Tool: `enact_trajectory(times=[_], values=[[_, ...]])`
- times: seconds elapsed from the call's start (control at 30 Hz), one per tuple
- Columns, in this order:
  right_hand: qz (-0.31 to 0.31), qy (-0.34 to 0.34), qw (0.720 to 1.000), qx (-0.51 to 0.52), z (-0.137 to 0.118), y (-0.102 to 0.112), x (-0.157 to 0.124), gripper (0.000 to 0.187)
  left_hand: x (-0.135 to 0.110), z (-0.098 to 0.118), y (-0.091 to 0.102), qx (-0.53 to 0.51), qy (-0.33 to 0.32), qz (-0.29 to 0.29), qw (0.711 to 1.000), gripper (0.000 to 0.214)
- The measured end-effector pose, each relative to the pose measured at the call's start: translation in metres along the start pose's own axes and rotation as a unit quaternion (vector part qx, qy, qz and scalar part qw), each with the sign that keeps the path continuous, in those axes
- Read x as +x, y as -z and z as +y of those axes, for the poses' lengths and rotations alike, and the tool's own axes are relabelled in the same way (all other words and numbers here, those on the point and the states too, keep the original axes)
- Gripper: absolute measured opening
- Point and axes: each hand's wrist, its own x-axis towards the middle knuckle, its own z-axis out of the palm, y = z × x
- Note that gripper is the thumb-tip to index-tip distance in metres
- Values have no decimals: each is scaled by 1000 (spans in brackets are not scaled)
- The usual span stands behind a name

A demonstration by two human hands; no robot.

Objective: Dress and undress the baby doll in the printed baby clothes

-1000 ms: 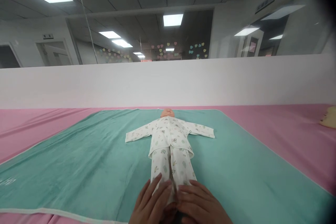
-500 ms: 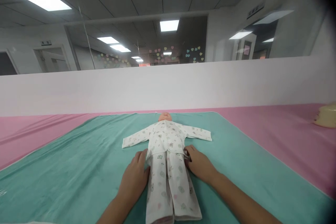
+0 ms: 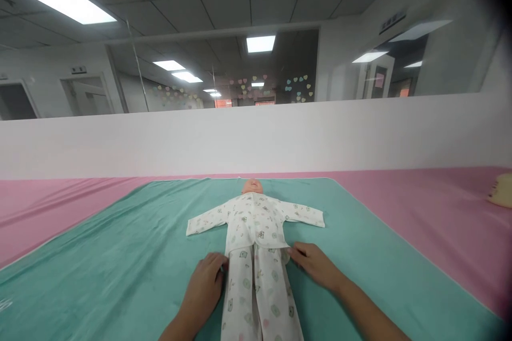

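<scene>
Right hand pinches the shirt hem; left hand curls against trousers, grip unclear

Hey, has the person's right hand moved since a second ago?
Yes. Judged against the far edge of the teal fabric cloth, the bare right hand has moved forward, closer to it, to the hem of the white printed fabric shirt.

Place: institutional room, office or training type; exact use unclear.
Landmark: white partition.
Ceiling: panel grid with rectangular light panel, above the partition.
Glass pane: above the partition; heart-shaped notes on or behind it.
Door: beyond the partition's left part; sign plate overhead.
</scene>
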Motion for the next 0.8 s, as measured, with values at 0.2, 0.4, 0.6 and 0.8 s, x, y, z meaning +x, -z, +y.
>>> enact_trajectory(times=[0.2, 0.4, 0.6, 0.8], values=[[69, 12, 992, 108, -9, -5, 3, 41, -5, 5, 9, -13, 37, 17, 999, 28], [-37, 46, 998, -31, -12, -16, -5, 48, -3, 8, 10, 0, 81, 30, 996, 27], [-14, 22, 999, 47, -7, -11, 2, 48, 2, 3, 18, -110, 160, 60, 979, 23], [-29, 51, 997, 41, -4, -12, 6, 35, 0, -12, 25, -368, 266, 162, 876, 16]])
